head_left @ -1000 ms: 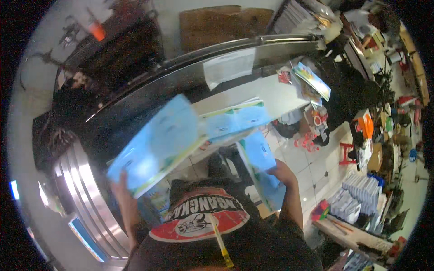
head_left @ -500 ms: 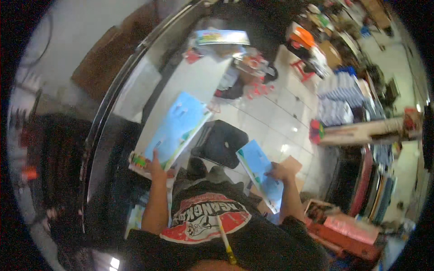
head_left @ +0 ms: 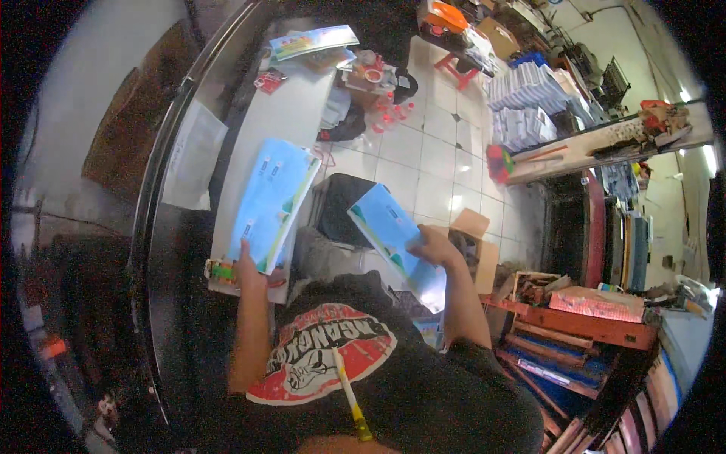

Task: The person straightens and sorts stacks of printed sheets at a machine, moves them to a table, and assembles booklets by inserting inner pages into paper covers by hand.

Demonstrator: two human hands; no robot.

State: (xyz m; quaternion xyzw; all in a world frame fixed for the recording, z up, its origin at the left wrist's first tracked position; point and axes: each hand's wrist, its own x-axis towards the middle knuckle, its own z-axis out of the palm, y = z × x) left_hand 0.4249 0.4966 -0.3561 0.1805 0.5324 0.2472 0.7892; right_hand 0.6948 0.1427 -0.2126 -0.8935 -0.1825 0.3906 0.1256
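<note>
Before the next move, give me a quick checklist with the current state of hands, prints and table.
1. Left hand on the left blue print: ok, thumb on top at its near end.
2. Right hand on the right blue print: ok, gripping its right long edge.
3. Prints apart from each other: ok, a gap shows between them.
4. Far end of the white table free of items: not ok, a colourful printed piece and a red packet lie there.
5. Left blue print resting on the table or held above it: cannot tell from this single view.
</note>
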